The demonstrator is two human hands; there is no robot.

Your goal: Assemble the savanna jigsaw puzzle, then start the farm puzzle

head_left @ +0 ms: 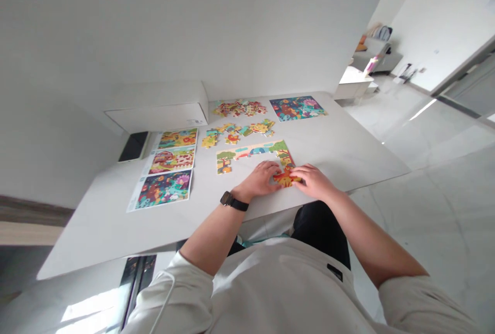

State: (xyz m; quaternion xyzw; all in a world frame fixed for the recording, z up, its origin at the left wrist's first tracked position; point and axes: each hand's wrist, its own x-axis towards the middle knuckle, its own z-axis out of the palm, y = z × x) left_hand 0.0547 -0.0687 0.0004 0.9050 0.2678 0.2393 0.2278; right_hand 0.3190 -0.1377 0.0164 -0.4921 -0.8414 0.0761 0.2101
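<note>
From the head-worn camera, we look down on a pale table [325,143] where two bare hands meet over a partly joined jigsaw puzzle [257,150], its top strip and both side columns framing a gap in the middle. Our left hand [263,178], a black smartwatch [234,201] on its wrist, bends its fingers at the left edge of the orange-red pieces [286,178] at the puzzle's lower right; our right hand [314,180] sets its fingertips at their right edge. We cannot tell whether either hand grips or merely presses them, and both hide part of that corner.

Just beyond the top strip lies a band of loose yellow-and-teal pieces [245,131], with a heap of reddish pieces [240,108] behind and a dark-blue animal picture [297,108] to the right. At left, we find three colorful printed pictures [170,164], a dark-screened phone [133,147] beside them, and a white box [158,116] by the wall [232,30], bounding the far side.
</note>
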